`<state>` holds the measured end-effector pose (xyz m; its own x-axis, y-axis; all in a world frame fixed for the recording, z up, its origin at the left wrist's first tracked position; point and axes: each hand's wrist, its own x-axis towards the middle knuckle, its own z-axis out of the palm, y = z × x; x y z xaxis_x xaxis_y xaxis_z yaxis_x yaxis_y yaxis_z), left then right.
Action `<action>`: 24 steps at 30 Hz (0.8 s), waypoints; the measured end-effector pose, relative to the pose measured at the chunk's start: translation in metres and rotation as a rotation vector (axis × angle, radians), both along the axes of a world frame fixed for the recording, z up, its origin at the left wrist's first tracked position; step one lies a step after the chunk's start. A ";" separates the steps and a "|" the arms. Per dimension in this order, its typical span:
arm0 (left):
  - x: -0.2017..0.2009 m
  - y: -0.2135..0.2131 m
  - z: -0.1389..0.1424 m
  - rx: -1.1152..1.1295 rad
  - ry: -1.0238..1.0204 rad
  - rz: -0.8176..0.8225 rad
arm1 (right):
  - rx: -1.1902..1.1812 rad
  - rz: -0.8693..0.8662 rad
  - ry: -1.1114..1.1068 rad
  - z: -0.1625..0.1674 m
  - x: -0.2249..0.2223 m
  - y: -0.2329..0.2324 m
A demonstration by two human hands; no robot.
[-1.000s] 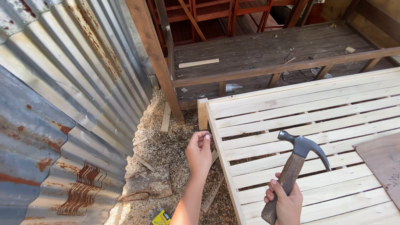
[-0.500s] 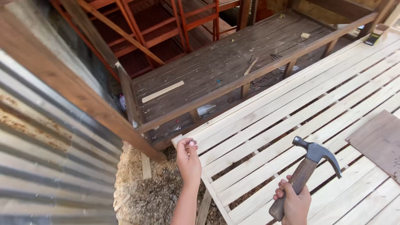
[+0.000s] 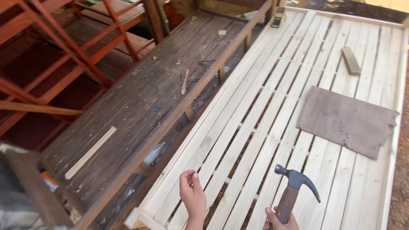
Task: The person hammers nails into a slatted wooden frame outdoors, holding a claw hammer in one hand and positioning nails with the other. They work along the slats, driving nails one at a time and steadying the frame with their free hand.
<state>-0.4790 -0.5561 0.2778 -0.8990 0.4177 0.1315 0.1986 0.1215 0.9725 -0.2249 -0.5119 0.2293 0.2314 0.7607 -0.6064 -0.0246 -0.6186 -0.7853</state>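
We record a claw hammer (image 3: 294, 187) with a dark steel head and a brown wooden handle, standing upright at the lower edge of view. The right hand (image 3: 281, 221) has its grip closed around the lower handle; only the fingertips show. The hammer head sits above the pale slatted frame (image 3: 264, 110), claw pointing right.

The left hand (image 3: 192, 196) is raised over the near-left slats, thumb and fingers pinched together. We cannot tell whether the pinch contains anything; whatever it holds is too small to see.

On the frame lie 1 dark brown board (image 3: 347, 121) with a ragged lower edge and 1 short wood block (image 3: 351, 60) farther off. Left of the frame runs a weathered dark table (image 3: 140, 98) carrying 1 pale wood strip (image 3: 90, 152) and 1 small stick (image 3: 184, 82). We see no containers.

Against the view 0.5 s ago, the corrugated metal sheet has left the view, more of the frame's far end shows, and both hands sit lower in view, hammer grip unchanged.
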 end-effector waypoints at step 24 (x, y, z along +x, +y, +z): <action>0.036 0.180 -0.257 -0.455 0.628 -1.159 | 0.162 0.270 -1.123 -0.199 -0.036 0.044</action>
